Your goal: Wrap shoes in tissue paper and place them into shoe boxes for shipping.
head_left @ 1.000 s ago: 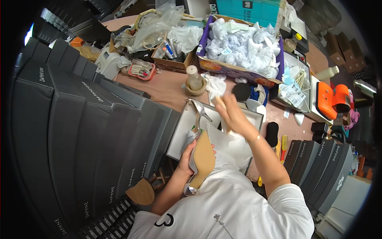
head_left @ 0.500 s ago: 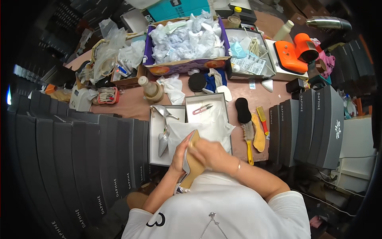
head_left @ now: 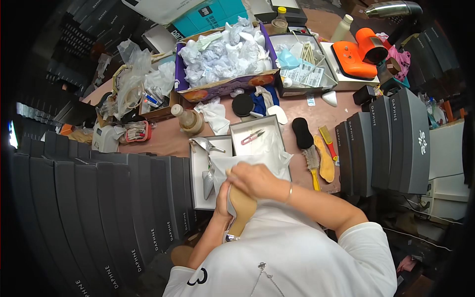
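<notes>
A silver high-heeled shoe (head_left: pixel 241 213) is held against my front, its tan sole turned up toward me and its heel end low. My left hand (head_left: pixel 223 202) is wrapped round its left side. My right hand (head_left: pixel 255 181) is closed over the toe end; its fingers are curled, and whatever is in them is hidden. Just beyond, an open shoebox (head_left: pixel 210 204) holds the other silver shoe (head_left: pixel 208 180) on its side. In the box lid (head_left: pixel 267 119) beside it are white tissue paper (head_left: pixel 269 148) and small pink-handled thread snips (head_left: pixel 252 137).
Rows of grey shoeboxes (head_left: pixel 114 208) stand on the left, more (head_left: pixel 378 143) on the right. Brushes (head_left: pixel 311 163) and a black sponge (head_left: pixel 302 132) lie right of the lid. Behind are a purple carton (head_left: pixel 227 86) of crumpled paper, a bottle (head_left: pixel 188 119) and an orange device (head_left: pixel 354 59).
My right hand has moved up and left along the sole to the toe end, baring more of the sole's middle. The whole view has shifted slightly.
</notes>
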{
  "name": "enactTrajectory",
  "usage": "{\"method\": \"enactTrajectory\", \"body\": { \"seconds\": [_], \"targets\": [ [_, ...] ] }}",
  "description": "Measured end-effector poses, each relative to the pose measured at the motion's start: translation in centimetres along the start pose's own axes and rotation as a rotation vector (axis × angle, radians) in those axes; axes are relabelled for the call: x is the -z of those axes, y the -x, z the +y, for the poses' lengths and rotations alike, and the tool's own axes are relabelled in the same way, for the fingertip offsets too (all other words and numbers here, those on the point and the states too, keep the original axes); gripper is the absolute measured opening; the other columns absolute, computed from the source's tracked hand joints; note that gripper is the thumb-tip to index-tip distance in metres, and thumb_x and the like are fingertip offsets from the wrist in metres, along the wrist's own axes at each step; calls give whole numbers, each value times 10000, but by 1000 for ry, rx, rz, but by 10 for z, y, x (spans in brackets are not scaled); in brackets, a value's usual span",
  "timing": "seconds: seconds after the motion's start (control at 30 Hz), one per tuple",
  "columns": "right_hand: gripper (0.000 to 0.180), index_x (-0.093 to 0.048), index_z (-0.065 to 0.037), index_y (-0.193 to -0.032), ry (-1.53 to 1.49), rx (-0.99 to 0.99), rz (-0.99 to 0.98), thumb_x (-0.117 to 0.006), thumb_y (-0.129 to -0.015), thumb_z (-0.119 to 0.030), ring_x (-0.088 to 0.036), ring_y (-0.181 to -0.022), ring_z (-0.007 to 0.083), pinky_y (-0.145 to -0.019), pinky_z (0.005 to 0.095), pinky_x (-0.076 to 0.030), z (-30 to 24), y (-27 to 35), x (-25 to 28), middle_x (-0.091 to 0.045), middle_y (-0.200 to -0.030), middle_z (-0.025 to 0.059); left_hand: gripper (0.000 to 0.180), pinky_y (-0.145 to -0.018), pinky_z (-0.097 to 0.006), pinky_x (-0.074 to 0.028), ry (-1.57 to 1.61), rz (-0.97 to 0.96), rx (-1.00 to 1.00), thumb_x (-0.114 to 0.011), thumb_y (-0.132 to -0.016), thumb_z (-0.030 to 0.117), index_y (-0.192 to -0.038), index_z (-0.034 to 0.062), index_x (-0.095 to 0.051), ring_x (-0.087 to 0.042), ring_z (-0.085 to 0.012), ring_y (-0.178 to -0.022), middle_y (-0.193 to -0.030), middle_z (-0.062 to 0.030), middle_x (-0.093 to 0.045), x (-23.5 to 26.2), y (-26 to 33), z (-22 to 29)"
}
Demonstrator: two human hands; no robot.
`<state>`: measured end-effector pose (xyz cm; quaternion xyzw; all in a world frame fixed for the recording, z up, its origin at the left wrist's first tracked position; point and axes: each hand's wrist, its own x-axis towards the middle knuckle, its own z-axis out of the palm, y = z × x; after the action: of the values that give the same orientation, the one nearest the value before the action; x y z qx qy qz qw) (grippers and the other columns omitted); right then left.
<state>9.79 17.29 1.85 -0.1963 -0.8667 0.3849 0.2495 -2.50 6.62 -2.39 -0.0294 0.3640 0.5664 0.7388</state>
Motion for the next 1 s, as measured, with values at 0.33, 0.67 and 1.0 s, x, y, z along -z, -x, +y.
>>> {"method": "enactTrajectory", "body": {
  "seconds": [0.33,0.67,1.0],
  "targets": [
    [143,-556,-117,-839,113,28,-20,-595,-854,-254,-596,-591,245,-473,352,-481,8,24,10,-551,-724,52,476,-701,-331,-534,-36,86,-15,-325,-967,417,-1293,99,-464,-627,-217,-792,-971,-126,-618,-22,-6,4],
    [149,-559,-102,-788,32,96,-123,-618,-815,-237,-617,-580,290,-503,374,-507,-16,22,11,-571,-684,71,533,-695,-344,-545,-69,97,10,-327,-958,468,-1205,38,-522,-646,-228,-776,-941,-141,-632,-14,-12,9],
    [221,-572,-68,-911,127,-174,13,-558,-883,-286,-620,-651,335,-570,436,-506,61,-23,0,-620,-770,142,512,-842,-351,-513,16,24,-58,-378,-961,418,-1335,75,-444,-608,-199,-989,-1105,-94,-597,-20,-19,19]
  ]
}}
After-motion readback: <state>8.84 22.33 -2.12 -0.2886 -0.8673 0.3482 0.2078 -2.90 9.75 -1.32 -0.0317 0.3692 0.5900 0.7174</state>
